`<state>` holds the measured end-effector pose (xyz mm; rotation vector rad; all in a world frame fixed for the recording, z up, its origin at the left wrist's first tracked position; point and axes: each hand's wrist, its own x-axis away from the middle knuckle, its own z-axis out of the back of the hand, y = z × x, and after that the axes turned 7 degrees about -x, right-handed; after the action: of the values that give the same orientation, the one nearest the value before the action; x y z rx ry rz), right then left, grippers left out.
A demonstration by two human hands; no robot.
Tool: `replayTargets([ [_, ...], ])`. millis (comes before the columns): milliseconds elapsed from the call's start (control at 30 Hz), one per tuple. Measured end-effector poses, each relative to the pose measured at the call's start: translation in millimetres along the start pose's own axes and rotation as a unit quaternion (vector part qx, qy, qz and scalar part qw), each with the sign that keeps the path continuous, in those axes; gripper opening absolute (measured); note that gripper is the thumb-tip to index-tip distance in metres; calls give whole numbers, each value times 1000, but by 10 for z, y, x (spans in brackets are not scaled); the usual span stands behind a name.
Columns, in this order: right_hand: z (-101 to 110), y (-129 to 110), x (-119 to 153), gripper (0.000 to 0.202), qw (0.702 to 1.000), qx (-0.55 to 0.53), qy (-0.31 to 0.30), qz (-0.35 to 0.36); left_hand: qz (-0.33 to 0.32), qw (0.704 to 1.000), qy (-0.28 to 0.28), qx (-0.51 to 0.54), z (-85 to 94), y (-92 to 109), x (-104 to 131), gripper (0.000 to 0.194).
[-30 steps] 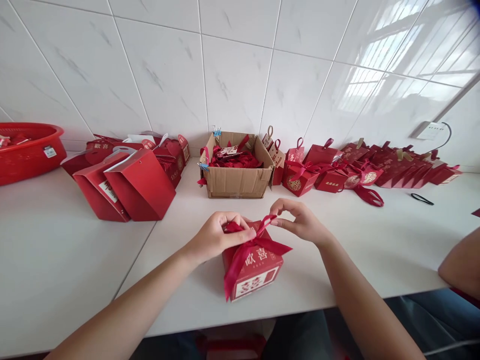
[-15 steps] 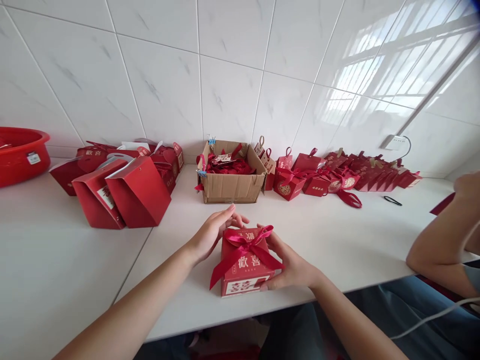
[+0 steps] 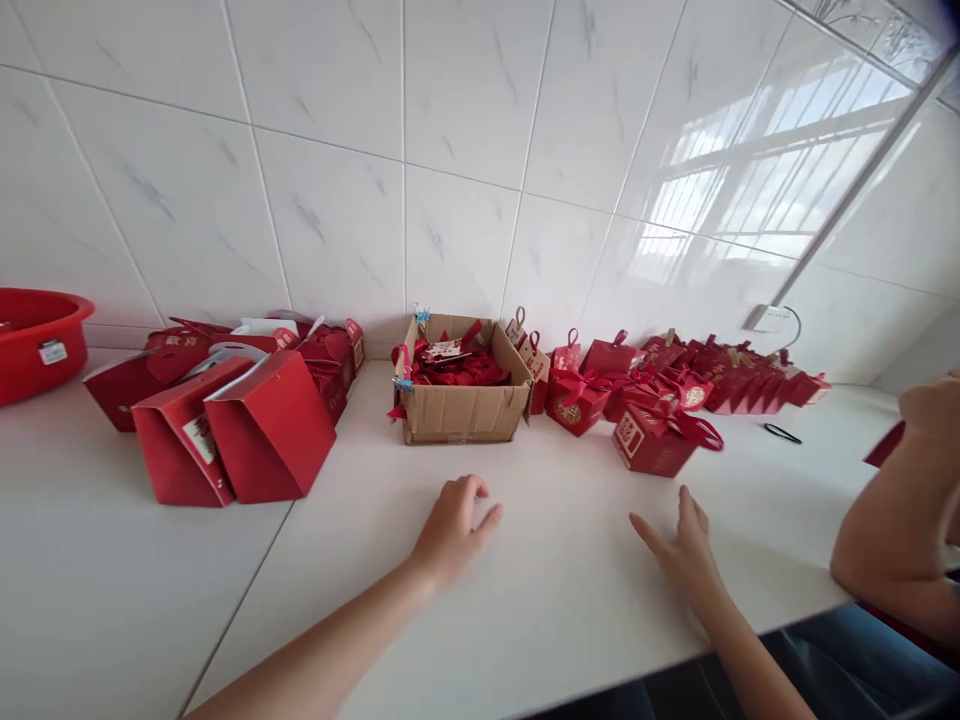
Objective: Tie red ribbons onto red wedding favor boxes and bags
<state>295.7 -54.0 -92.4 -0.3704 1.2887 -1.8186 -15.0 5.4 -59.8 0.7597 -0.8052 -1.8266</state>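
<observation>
My left hand (image 3: 454,530) is over the white table in front of the cardboard box (image 3: 461,412), its fingers loosely curled, the thumb apart and nothing held. Farther right, my right hand (image 3: 686,550) is open, thumb and fingers spread. Just beyond its fingertips, without contact, stands a red gift box (image 3: 651,447) with a ribbon bow and a pale printed label. Behind that box are several more red gift boxes (image 3: 576,400) with ribbons. Red ribbons and tags (image 3: 461,365) fill the cardboard box, which has blue binder clips on its left side.
To the left stand larger red boxes (image 3: 271,430) in a group, with a red plastic basin (image 3: 45,345) beyond them. A black loop (image 3: 782,433) lies at the right. Another person's arm (image 3: 896,510) rests on the table's right side. A tiled wall (image 3: 330,220) runs behind.
The bow-tied gift box that was between both hands now stands by the other gift boxes at right. My right hand has let go and is apart from it; the view has tilted up.
</observation>
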Motion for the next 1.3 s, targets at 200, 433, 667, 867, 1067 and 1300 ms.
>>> replayTargets([
  [200, -367, -934, 8, 75, 960, 50, 34, 273, -34, 996, -22, -79, -16, 52, 62, 11],
  [433, -1441, -2440, -600, 42, 927, 118, -93, 344, -19, 994, -47, -93, 9, 22, 51, 11],
  [667, -2495, -2734, -1223, 33, 913, 243, -220, 243, -30, 989, -81, -122, -50, -68, -3, 21],
  [867, -2678, -2516, -1444, 33, 886, 291, -280, 226, -51, 975, -152, -153, -99, -127, -59, 37],
  [1067, -2745, -2500, -1443, 30, 864, 311, -315, 241, -66, 976, -141, -154, -114, -160, -67, 35],
  [1300, -2779, -2468, -1500, 31, 868, 307, -309, 238, -59, 975, -156, -146, -109, -170, -77, 35],
])
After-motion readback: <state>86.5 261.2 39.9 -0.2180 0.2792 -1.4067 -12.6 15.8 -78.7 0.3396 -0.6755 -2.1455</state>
